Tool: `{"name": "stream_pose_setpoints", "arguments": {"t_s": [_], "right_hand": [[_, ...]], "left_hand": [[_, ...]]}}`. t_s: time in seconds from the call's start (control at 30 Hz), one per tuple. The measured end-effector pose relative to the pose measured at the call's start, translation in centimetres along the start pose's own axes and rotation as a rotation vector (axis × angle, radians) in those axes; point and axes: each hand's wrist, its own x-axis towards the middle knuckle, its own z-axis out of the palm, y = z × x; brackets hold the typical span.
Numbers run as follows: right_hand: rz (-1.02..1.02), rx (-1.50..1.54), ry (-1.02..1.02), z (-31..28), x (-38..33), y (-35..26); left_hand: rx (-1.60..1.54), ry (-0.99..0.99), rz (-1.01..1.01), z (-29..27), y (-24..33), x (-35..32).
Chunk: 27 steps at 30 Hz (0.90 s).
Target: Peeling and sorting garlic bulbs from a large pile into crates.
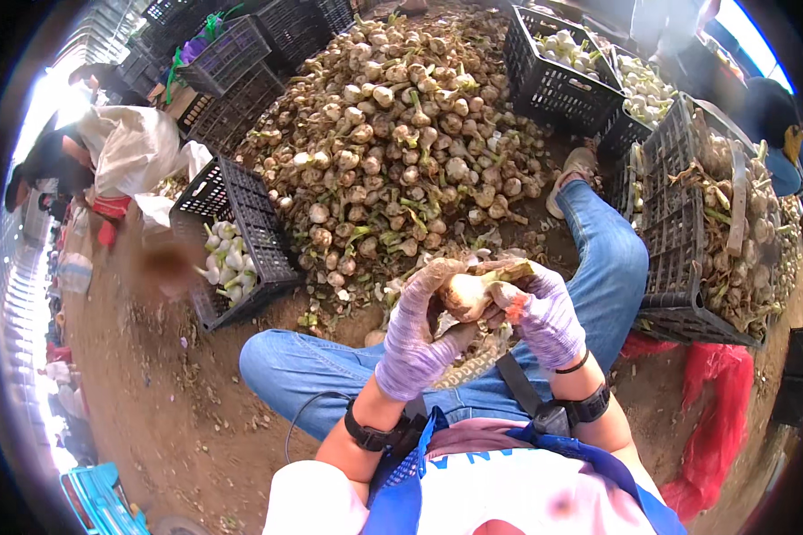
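Both hands meet over the lap: the left hand [415,343] cups the garlic bulb [467,294] from below, the right hand [544,312] pinches its stem [509,272], which points right and slightly up, toward the right hand.

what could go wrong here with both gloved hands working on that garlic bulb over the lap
The garlic bulb sits pinched between the left hand and right hand above the legs; a slip could drop it into the dirt. The loose garlic pile lies close to the outstretched foot and might get kicked.
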Motion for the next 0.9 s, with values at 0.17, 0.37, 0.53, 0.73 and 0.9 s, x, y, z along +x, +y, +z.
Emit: {"name": "stream_pose_setpoints", "arguments": {"t_s": [0.17,0.37,0.53,0.73,0.9], "right_hand": [[-0.071,0.082,-0.107,-1.3,0.2,1.1],[-0.154,0.224,-0.236,-2.7,0.5,3.4],[0.002,0.001,-0.260,-2.6,0.7,3.6],[0.235,0.966,-0.234,-1.8,-0.5,1.7],[0.201,0.748,-0.168,-2.0,0.1,0.8]], "left_hand": [[-0.386,0.099,-0.189,0.4,1.2,0.6],[-0.852,0.026,-0.957,-2.2,-2.6,0.1],[0.222,0.173,-0.273,1.2,-1.8,0.1],[-0.486,-0.004,-0.468,-1.2,0.0,1.9],[-0.027,0.129,-0.253,-2.3,0.4,2.2]]}}
